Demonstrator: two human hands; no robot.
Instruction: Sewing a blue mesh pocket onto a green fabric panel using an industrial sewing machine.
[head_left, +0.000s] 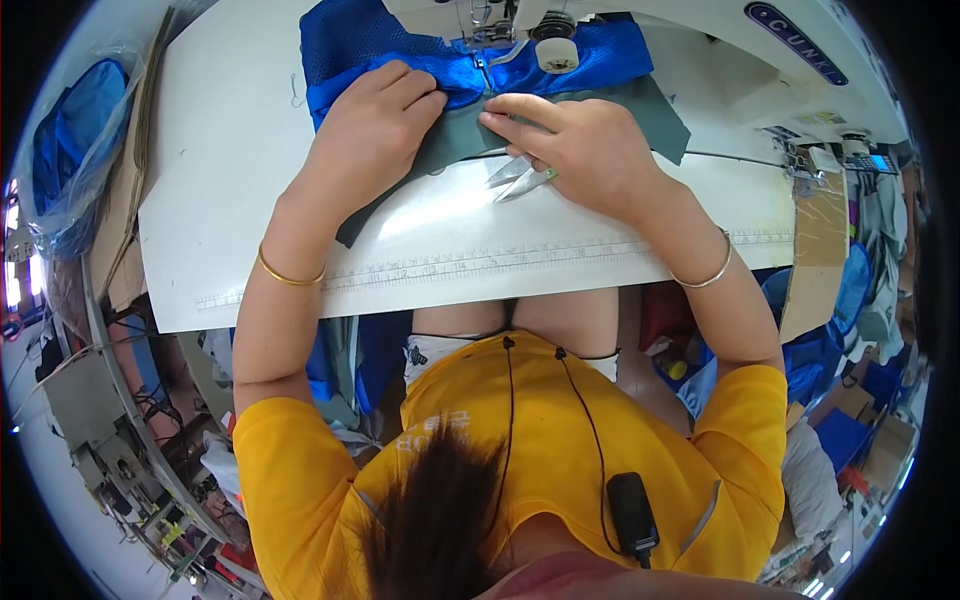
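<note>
Centrally, blue cloth [457, 73]: spread under machine [830, 98], lapped over grey cloth [458, 136].
Left hand [378, 112]: closed, blue cloth gripped.
Right hand [590, 145]: fingers extended over grey cloth; grip cannot be told.
Scissors [522, 184]: partly covered by right hand, over desk [225, 190].

A sewing workshop: a machine [800, 85] at the worktop's [220, 190] far edge, blue cloth [345, 55] under it, a ruler scale [450, 266] along the near edge, bagged fabric [78, 140] beyond the left.
</note>
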